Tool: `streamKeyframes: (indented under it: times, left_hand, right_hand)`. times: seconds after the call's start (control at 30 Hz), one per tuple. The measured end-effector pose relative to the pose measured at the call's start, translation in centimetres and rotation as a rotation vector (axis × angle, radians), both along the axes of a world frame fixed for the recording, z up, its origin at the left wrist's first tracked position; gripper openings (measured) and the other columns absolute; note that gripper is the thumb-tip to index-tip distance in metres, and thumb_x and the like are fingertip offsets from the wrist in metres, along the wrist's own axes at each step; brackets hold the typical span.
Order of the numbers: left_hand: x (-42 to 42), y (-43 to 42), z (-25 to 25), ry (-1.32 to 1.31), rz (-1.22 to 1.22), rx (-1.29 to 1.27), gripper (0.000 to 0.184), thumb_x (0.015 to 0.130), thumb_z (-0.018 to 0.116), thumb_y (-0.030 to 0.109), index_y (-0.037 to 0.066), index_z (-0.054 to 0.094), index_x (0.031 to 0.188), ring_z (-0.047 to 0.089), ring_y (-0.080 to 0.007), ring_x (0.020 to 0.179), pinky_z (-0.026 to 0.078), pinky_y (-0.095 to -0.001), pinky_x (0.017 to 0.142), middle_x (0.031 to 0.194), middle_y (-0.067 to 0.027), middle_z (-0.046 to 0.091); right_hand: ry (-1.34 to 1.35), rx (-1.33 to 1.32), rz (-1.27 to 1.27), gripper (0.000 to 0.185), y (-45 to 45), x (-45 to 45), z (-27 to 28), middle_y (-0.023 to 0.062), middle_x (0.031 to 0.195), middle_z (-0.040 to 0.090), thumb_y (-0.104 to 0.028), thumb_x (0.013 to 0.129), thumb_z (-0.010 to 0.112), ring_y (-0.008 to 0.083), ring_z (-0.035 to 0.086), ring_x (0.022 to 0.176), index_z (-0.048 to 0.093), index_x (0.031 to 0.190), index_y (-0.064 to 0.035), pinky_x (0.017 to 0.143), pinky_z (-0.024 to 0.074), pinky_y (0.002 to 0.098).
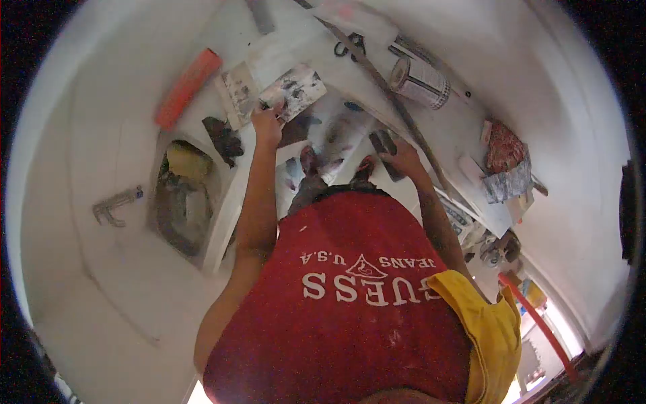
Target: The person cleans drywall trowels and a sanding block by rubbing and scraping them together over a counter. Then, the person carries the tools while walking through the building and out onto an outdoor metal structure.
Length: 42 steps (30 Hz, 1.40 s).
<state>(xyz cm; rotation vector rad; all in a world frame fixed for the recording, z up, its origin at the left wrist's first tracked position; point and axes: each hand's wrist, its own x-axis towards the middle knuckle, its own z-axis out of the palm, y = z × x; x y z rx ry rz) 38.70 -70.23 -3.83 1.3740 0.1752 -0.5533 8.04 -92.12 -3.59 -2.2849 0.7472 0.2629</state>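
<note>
My left hand (268, 124) is closed on the near edge of a flat white rectangular piece (301, 86) smeared with dark stains. Its exact kind is unclear. A second pale stained piece (237, 94) lies just left of it. My right hand (406, 159) has its fingers round a dark, narrow rectangular block (383, 143), held low in front of my body; the far side of the grip is hidden. Between both hands my feet (308, 160) show below, on a stained surface. A dark ragged scrap (223, 140) sits beside my left wrist.
A red cylinder (188, 89) and a basin (210, 232) with a yellow sponge (188, 161) are on the left, near a grey pistol-shaped tool (118, 205). A long bar (377, 77) crosses ahead, beside a can (422, 82). A reddish bundle (505, 148) lies right.
</note>
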Motion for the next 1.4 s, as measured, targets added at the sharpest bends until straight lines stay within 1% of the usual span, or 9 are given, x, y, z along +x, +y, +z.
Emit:
streamKeyframes:
  times: [0.07,0.3,0.4,0.43,0.57,0.67,0.8,0.97,1.4]
  left_hand:
    - [1.8,1.0,-6.2,-0.164,-0.018,-0.004,0.034,0.075,0.061,-0.006,0.001,0.048,0.107,0.058,-0.0193,0.077,0.046,-0.0305,0.055,0.088,-0.0094,0.058]
    - [2.5,0.9,-3.2,0.058,-0.056,-0.298,0.038,0.078,0.057,-0.003,0.007,0.046,0.113,0.058,-0.0264,0.088,0.05,-0.0495,0.077,0.095,-0.0075,0.059]
    - [4.8,2.2,-2.3,0.14,-0.199,-0.217,0.03,0.081,0.055,0.002,0.008,0.048,0.11,0.059,-0.0245,0.086,0.052,-0.0484,0.074,0.094,-0.0061,0.059]
    - [4.8,2.6,-1.6,0.187,-0.245,-0.191,0.028,0.083,0.054,0.003,0.008,0.049,0.109,0.059,-0.0235,0.086,0.052,-0.0469,0.072,0.095,-0.0059,0.059]
    - [5.0,1.5,2.6,0.219,-0.38,-0.3,0.017,0.085,0.052,0.006,0.006,0.053,0.102,0.063,-0.0189,0.08,0.055,-0.0351,0.056,0.096,-0.0067,0.061]
    - [3.4,1.3,8.4,0.134,-0.45,-0.233,0.018,0.083,0.057,0.007,0.005,0.054,0.101,0.063,-0.0178,0.077,0.053,-0.0317,0.054,0.094,-0.0075,0.062]
    - [3.5,0.2,6.9,-0.126,-0.509,-0.06,0.03,0.077,0.069,0.013,0.003,0.056,0.102,0.06,-0.015,0.065,0.048,-0.0269,0.052,0.082,-0.0059,0.064]
    - [6.2,-1.0,7.0,-0.715,-0.738,0.378,0.027,0.071,0.075,0.022,-0.001,0.064,0.078,0.052,-0.0091,0.055,0.042,-0.0276,0.05,0.063,-0.0026,0.06]
    - [6.1,-0.1,9.3,-0.519,-1.05,0.181,0.024,0.08,0.066,0.014,-0.003,0.062,0.096,0.061,-0.0158,0.067,0.05,-0.0306,0.057,0.08,-0.0094,0.065]
  right_hand:
    - [0.101,0.022,0.06,0.069,0.1,4.4,3.5,0.0211,0.119,0.054,-0.04,0.072,0.067,0.0347,0.051,0.112,0.047,0.126,-0.0018,0.096,0.0388,0.0387]
    - [-0.32,-0.28,-0.052,0.068,2.4,10.4,2.3,0.0222,0.116,0.055,-0.034,0.07,0.071,0.0307,0.055,0.105,0.049,0.123,0.0025,0.092,0.0414,0.038]
    - [-0.123,0.145,-0.237,0.063,3.3,12.2,4.9,0.0181,0.106,0.06,-0.028,0.071,0.072,0.0244,0.059,0.092,0.05,0.121,0.0028,0.082,0.0453,0.0358]
    - [-0.407,0.451,-0.327,0.057,5.4,12.9,7.8,0.0141,0.099,0.061,-0.024,0.072,0.07,0.0191,0.059,0.085,0.05,0.118,0.0036,0.074,0.0462,0.0338]
    - [-0.643,1.043,-0.376,0.057,7.8,12.0,5.5,0.0092,0.109,0.059,-0.017,0.07,0.073,0.0206,0.056,0.099,0.05,0.119,0.0007,0.088,0.0453,0.0354]
    - [-0.417,0.55,-0.352,0.064,10.0,12.8,8.3,0.0098,0.114,0.058,-0.015,0.068,0.074,0.0218,0.054,0.106,0.046,0.124,0.0013,0.095,0.0413,0.0368]
    - [-0.544,0.899,-0.34,0.067,8.6,14.1,6.6,0.0108,0.119,0.057,-0.013,0.066,0.075,0.0215,0.053,0.11,0.047,0.126,-0.0001,0.097,0.0397,0.0351]
    - [-0.464,0.744,-0.205,0.062,8.3,14.3,9.5,0.0085,0.105,0.061,-0.013,0.061,0.074,0.0173,0.056,0.097,0.054,0.116,0.0037,0.089,0.0428,0.0315]
    - [-0.431,0.772,-0.213,0.063,6.4,15.4,10.2,0.007,0.109,0.06,-0.01,0.061,0.073,0.0163,0.056,0.098,0.053,0.119,0.0037,0.091,0.0419,0.0306]
